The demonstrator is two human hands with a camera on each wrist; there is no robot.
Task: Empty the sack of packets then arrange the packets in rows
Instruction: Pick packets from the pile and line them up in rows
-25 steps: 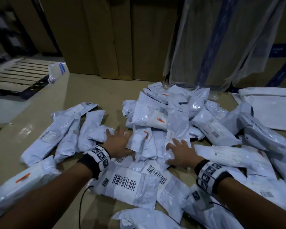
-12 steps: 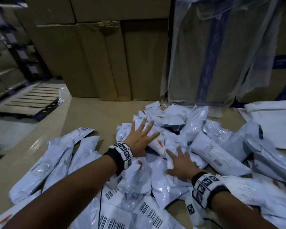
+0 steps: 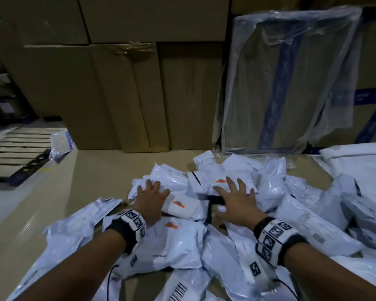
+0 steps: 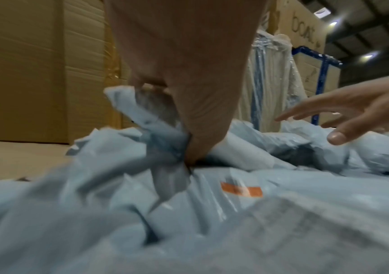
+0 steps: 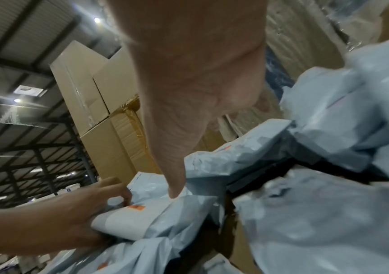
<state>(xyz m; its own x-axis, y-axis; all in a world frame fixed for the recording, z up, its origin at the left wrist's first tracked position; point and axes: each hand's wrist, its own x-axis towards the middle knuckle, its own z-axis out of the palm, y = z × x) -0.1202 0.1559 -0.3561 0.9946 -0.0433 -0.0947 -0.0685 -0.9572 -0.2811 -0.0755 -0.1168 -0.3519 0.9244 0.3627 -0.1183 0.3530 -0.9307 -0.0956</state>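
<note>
A wall of cardboard boxes (image 3: pixel 122 92) rose at twelve o'clock, with a plastic-wrapped carton (image 3: pixel 287 83) leaning at one o'clock. Below them stretched the tan work surface (image 3: pixel 91 168), bare toward ten o'clock. A white sack (image 3: pixel 360 168) lay flat at two o'clock, looking emptied.

The pile of packets (image 3: pixel 206 240) sprawled from centre down to six o'clock, white mailers overlapping at every angle, some with orange stickers, none in a row.

The left hand (image 3: pixel 151 199) sat at the heap's ten o'clock side, fingers curled down into the plastic; the left wrist view showed it gripping a bunched packet (image 4: pixel 146 118). The right hand (image 3: pixel 237 200) lay flat at the centre with fingers straight and spread, pressing a stickered mailer (image 3: pixel 224 178) and holding nothing.

The emptying step seemed done; this looked like the start of sorting, both hands working into the heap. The next move probably called for drawing single packets clear toward the bare surface at nine o'clock and laying them side by side. The slick film would likely slide and drag neighbours along.
</note>
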